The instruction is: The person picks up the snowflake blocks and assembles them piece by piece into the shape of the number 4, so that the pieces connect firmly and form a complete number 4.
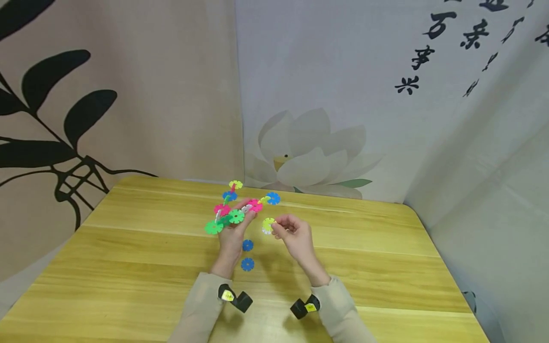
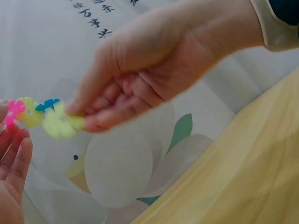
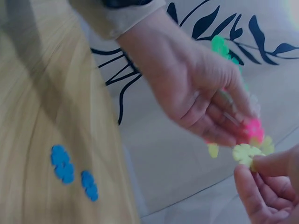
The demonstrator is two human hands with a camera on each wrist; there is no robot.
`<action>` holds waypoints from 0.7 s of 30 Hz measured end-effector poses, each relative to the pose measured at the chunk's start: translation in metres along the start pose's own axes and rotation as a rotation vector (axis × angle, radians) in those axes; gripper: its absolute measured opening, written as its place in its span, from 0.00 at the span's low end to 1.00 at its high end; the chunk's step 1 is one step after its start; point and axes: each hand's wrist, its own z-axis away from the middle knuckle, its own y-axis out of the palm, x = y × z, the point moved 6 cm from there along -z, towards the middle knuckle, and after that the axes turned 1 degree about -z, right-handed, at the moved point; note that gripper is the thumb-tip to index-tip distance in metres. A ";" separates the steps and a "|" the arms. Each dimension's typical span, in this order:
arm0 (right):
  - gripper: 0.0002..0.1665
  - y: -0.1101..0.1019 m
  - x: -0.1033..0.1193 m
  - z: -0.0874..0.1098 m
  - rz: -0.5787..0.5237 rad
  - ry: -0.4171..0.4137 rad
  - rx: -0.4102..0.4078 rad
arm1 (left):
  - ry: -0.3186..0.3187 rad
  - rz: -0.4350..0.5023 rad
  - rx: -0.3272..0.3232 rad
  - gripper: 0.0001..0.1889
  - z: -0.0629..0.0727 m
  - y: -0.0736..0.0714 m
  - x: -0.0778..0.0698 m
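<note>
My left hand [image 1: 233, 240] grips a branching chain of notched plastic snowflake discs, its thumb and fingers at a pink disc [image 1: 255, 205]. Green discs [image 1: 236, 216] hang on the near left of the chain, and a blue disc [image 1: 273, 198] tips its right branch. Just to the right, my right hand [image 1: 298, 240] pinches a yellow disc [image 1: 268, 224] with a pale lower edge. In the left wrist view this yellow disc [image 2: 60, 122] overlaps the chain's blue end. The right wrist view has the left fingers on the pink disc [image 3: 253, 129].
Two loose blue discs [image 1: 247, 245] lie on the wooden table [image 1: 364, 267] below the hands, one nearer the body. Printed cloth [image 1: 180, 85] hangs behind the table's far edge. Both wrists carry black cameras [image 1: 242, 302].
</note>
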 end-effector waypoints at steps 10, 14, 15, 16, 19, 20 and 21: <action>0.06 0.006 0.031 0.005 -0.129 -0.158 -0.122 | -0.094 -0.127 -0.012 0.18 0.003 0.002 0.001; 0.05 0.010 0.049 0.010 -0.109 -0.185 -0.168 | -0.092 -0.183 -0.016 0.19 0.004 0.002 0.002; 0.05 0.011 0.054 0.011 -0.090 -0.198 -0.179 | -0.093 -0.184 -0.021 0.19 0.004 0.002 0.002; 0.04 0.012 0.060 0.012 -0.064 -0.212 -0.191 | -0.094 -0.184 -0.024 0.19 0.004 0.002 0.003; 0.04 0.015 0.066 0.015 -0.006 -0.271 -0.218 | -0.090 -0.173 -0.035 0.19 0.004 0.001 0.003; 0.04 0.016 0.068 0.016 0.011 -0.292 -0.227 | -0.091 -0.170 -0.038 0.19 0.004 0.001 0.003; 0.04 0.017 0.069 0.016 0.021 -0.308 -0.230 | -0.090 -0.172 -0.041 0.19 0.004 0.001 0.003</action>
